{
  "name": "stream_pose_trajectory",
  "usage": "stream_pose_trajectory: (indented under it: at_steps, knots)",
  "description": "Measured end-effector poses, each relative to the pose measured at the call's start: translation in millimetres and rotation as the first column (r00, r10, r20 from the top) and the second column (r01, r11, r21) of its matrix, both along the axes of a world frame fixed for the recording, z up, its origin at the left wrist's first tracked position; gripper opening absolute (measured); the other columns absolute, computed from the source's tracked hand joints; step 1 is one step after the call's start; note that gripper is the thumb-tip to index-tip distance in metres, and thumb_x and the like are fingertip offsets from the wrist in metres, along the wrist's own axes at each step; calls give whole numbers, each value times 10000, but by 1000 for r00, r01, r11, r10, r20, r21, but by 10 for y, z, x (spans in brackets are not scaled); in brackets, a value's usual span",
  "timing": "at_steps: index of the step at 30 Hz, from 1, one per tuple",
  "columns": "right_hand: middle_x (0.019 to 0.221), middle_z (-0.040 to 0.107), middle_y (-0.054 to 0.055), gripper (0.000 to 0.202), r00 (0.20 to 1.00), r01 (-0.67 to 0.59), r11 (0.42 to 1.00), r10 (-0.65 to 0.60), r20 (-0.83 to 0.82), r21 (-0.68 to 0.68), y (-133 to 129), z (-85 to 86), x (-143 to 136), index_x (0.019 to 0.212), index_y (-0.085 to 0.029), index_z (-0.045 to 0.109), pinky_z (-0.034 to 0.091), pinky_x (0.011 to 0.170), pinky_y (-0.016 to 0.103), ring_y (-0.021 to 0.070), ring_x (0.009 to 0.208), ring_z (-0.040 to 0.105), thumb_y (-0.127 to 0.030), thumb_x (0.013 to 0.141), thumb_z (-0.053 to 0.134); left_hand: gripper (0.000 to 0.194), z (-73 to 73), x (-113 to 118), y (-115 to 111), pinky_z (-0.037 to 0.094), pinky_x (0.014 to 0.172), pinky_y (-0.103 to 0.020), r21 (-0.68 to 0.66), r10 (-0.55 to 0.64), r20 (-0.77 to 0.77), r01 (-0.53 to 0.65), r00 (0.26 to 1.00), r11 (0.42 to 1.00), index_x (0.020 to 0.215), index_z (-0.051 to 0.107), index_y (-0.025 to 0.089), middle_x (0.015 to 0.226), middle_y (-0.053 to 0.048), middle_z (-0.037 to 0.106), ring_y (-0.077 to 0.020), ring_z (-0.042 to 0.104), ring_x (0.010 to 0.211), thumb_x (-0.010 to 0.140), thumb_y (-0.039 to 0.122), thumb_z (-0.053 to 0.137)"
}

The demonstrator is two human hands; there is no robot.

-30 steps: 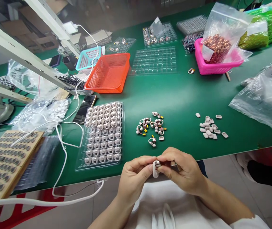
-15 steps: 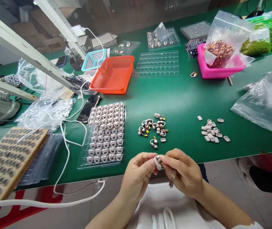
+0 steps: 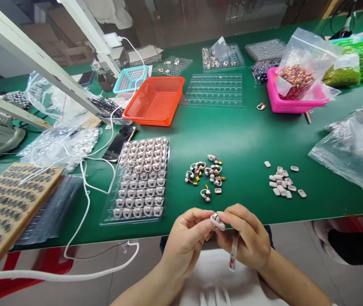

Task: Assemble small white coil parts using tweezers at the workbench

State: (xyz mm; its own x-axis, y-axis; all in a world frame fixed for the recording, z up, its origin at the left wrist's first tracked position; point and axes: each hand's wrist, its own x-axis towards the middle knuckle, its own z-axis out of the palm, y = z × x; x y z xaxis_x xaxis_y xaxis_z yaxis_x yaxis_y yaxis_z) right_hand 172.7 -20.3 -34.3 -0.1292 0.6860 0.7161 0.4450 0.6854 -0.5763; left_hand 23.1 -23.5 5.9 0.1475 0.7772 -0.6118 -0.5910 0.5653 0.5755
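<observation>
Between both hands, close to the bench edge, is a small pale ear-clip earphone (image 3: pixel 218 222) with a curved band. My left hand (image 3: pixel 189 238) pinches its left side with thumb and index finger. The fingertips of my right hand (image 3: pixel 246 233) press on its other side. A narrow whitish strip with red marks (image 3: pixel 232 255) sticks out downward from the right palm; what kind of tool it is I cannot make out. Just beyond the hands lie several unclosed earphones (image 3: pixel 205 194) with yellow tabs, next to one loose pale cap (image 3: pixel 218 191).
A heap of pale caps (image 3: pixel 281 182) lies to the right. At left stands a clear tray (image 3: pixel 105 219) filled with earphone parts, near a phone (image 3: pixel 120 142) and a white cable (image 3: pixel 85 204). Farther back are an orange basket (image 3: pixel 156 117) and a pink basket (image 3: pixel 296 106).
The earphone has turned in my fingers and now shows its curved band more sideways. The red-marked strip extends further out of my right hand. The whole view has tilted slightly.
</observation>
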Motion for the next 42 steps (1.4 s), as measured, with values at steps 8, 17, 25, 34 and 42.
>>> stream_pose_trajectory:
  at_steps: [8, 17, 25, 34, 42]
  knots:
    - [834, 687, 71, 336, 998, -25, 999, 24, -55, -27, -27, 55, 3, 1209, -199, 620, 604, 571, 276, 176, 679, 681, -113, 885, 610, 253, 8, 29, -19, 434, 533, -166, 18, 17, -14, -17, 1000, 1000, 666, 776, 151, 647, -38, 764, -81, 614, 551, 517, 235, 962]
    - [878, 690, 78, 364, 997, -47, 997, 43, -71, -55, -64, 10, 24, 1254, -210, 606, 609, 583, 273, 169, 706, 682, -105, 905, 609, 230, -14, 27, -33, 446, 516, -167, 81, 28, -4, -27, 1000, 996, 647, 799, 169, 655, -50, 775, -93, 633, 552, 502, 237, 965]
    - [895, 693, 88, 387, 994, -88, 993, 82, -70, -83, -48, 20, 28, 1278, -193, 614, 610, 605, 290, 189, 741, 688, -89, 905, 605, 91, -65, -38, -66, 504, 578, -177, 318, 17, -113, 20, 993, 948, 739, 828, 201, 720, -39, 772, -96, 641, 617, 669, 196, 886]
    - [949, 685, 109, 424, 997, -72, 993, 75, 21, -92, -89, 89, 20, 1316, -161, 589, 618, 673, 290, 189, 802, 683, -52, 907, 597, 82, 12, -73, -66, 549, 689, -233, 493, 52, -265, 89, 963, 865, 818, 836, 201, 746, -54, 789, -136, 673, 707, 752, 155, 819]
    - [925, 680, 107, 382, 994, -62, 994, 70, 86, -87, -91, 41, -22, 1290, -150, 574, 598, 666, 290, 184, 786, 661, -66, 918, 600, 107, -93, -88, -52, 555, 657, -204, 298, 13, -141, 30, 990, 954, 749, 822, 198, 763, -29, 791, -119, 699, 685, 668, 197, 891]
